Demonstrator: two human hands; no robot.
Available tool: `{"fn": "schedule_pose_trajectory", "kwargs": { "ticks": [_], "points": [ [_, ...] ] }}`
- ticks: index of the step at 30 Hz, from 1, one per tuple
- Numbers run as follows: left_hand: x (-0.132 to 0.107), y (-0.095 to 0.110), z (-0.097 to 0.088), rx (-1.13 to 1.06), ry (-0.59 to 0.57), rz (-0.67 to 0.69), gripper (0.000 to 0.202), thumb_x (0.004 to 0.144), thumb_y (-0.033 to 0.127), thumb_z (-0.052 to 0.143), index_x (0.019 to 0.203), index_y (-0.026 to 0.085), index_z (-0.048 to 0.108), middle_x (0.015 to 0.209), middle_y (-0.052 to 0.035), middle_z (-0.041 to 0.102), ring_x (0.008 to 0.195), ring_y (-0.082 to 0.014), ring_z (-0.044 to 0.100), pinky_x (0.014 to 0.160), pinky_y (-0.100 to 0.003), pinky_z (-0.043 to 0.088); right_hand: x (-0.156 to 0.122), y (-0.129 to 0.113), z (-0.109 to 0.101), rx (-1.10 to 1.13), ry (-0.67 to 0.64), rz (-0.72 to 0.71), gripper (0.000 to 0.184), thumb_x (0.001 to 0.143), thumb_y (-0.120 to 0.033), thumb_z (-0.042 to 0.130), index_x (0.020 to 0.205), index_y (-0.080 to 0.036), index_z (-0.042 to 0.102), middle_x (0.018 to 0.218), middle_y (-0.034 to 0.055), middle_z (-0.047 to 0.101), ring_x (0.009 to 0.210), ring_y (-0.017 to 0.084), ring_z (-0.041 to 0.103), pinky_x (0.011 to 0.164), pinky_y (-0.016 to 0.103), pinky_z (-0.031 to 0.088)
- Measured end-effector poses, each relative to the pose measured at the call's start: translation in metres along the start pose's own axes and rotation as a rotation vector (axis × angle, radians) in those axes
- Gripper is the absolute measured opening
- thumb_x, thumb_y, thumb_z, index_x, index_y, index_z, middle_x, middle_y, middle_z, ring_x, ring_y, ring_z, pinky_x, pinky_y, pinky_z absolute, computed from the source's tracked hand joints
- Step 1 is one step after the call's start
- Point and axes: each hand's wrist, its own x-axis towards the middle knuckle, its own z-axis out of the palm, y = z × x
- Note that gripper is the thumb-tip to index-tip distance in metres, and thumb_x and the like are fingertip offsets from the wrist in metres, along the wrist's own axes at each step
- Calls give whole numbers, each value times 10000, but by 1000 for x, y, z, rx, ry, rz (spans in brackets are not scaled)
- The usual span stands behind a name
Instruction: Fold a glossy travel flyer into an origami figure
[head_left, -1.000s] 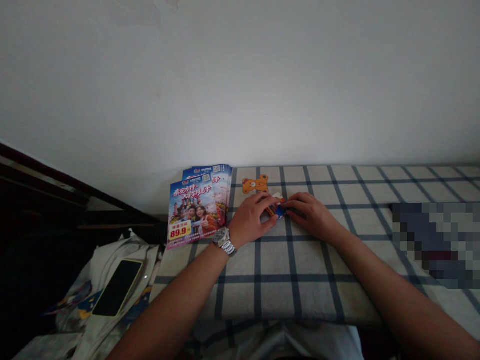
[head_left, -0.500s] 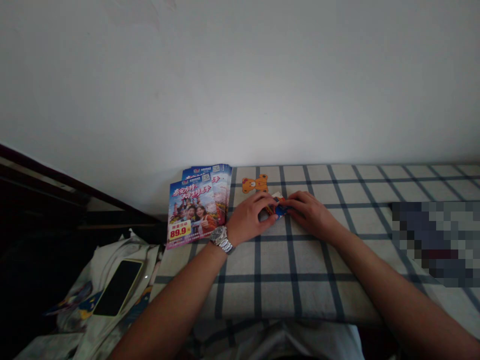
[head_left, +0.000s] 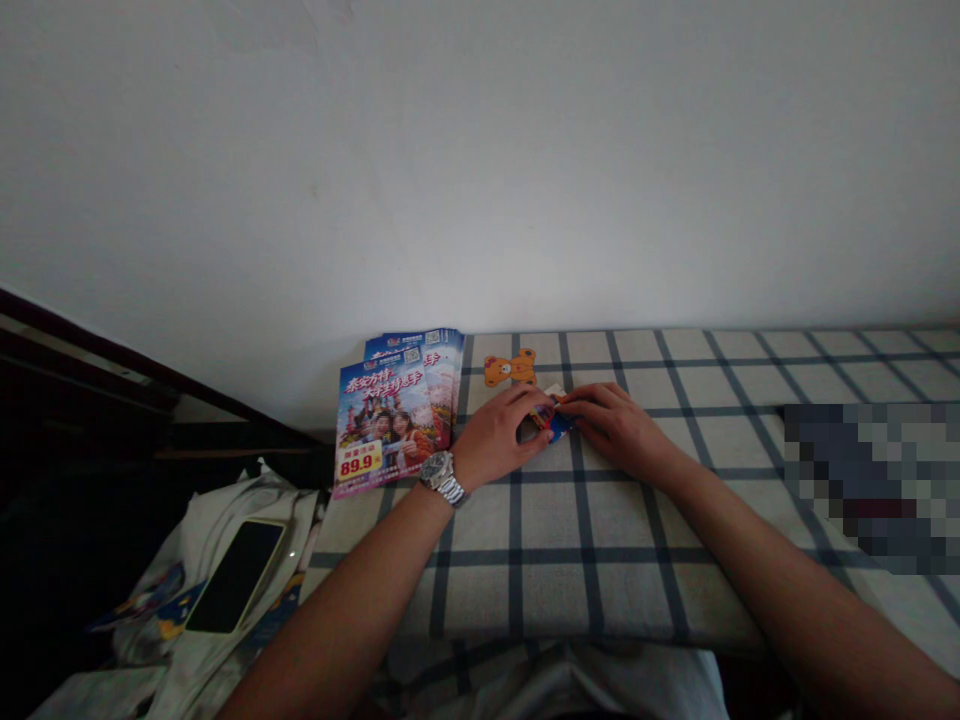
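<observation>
A small folded piece of coloured paper (head_left: 550, 418), blue, white and red, lies on the checked cloth (head_left: 600, 540). My left hand (head_left: 499, 436), with a metal watch on its wrist, presses on the paper's left side, fingers curled over it. From the right, my right hand (head_left: 619, 424) meets it and pinches the paper's right edge with its fingertips. Most of the paper is hidden under the fingers. An orange bear-shaped cut-out (head_left: 510, 368) lies just beyond my left hand, untouched.
A stack of glossy flyers (head_left: 394, 415) lies at the cloth's far left corner, by the white wall. A phone (head_left: 236, 575) rests on a white bag down at the left. A blurred-out patch (head_left: 874, 485) covers something at the right.
Both hands have shifted slightly on the folded paper; my right fingertips have crept a little left over it. Everything else is still.
</observation>
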Motion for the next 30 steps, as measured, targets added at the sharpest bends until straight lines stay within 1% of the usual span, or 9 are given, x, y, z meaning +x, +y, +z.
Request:
{"fn": "schedule_pose_trajectory", "kwargs": {
  "ticks": [3,8,13,15,18,20,25,30],
  "points": [
    [0,-1,-1,5,-11,18,363,934,245,701,1284,255,605,1299,-63,628,1204,-246,621,1073,-446,526,0,-1,0,1,1,7,407,968,-126,577,1320,-305,674,1300,103,657,1224,308,598,1057,549,543],
    [0,-1,-2,0,-11,-1,338,910,214,714,1223,258,594,1243,-57,645,1171,-251,637,1038,-445,539,0,-1,1,2,-1,12,424,969,-128,565,1331,-319,677,1293,102,648,1208,307,599,1042,544,547],
    [0,-1,-1,-37,-14,2,204,899,188,726,1043,234,589,1214,-39,648,1164,-232,636,1041,-425,525,1,-4,0,8,-10,17,460,949,-87,554,1332,-315,669,1304,101,623,1235,302,572,1067,525,518],
    [0,-2,-1,-41,-14,10,168,906,185,720,1004,225,589,1214,-41,643,1171,-228,630,1045,-421,519,2,-6,0,17,-11,24,401,959,-135,581,1315,-297,670,1298,108,615,1228,304,568,1058,520,516],
    [0,-2,1,-36,-5,24,146,916,196,715,1015,220,610,1247,-57,629,1185,-233,623,1063,-435,512,4,-8,0,28,5,48,278,988,-248,611,1257,-269,679,1264,118,616,1193,305,571,1031,512,520],
    [1,-3,3,-34,-1,39,133,922,201,710,1023,222,625,1280,-65,622,1202,-239,619,1078,-451,505,5,-9,1,33,23,61,231,992,-283,621,1215,-267,680,1246,116,625,1177,305,575,1021,512,519],
    [0,-4,3,4,-7,56,140,946,240,703,1075,232,650,1306,-72,624,1219,-255,612,1090,-483,491,7,-7,3,62,36,65,169,960,-275,676,1128,-263,669,1223,96,667,1164,306,588,1014,507,507],
    [0,-6,4,20,-23,67,142,948,257,703,1082,247,656,1326,-71,624,1242,-266,606,1088,-492,490,10,-10,1,119,56,67,109,962,-276,683,1067,-249,667,1072,77,722,1056,283,635,950,466,509]
  ]
}}
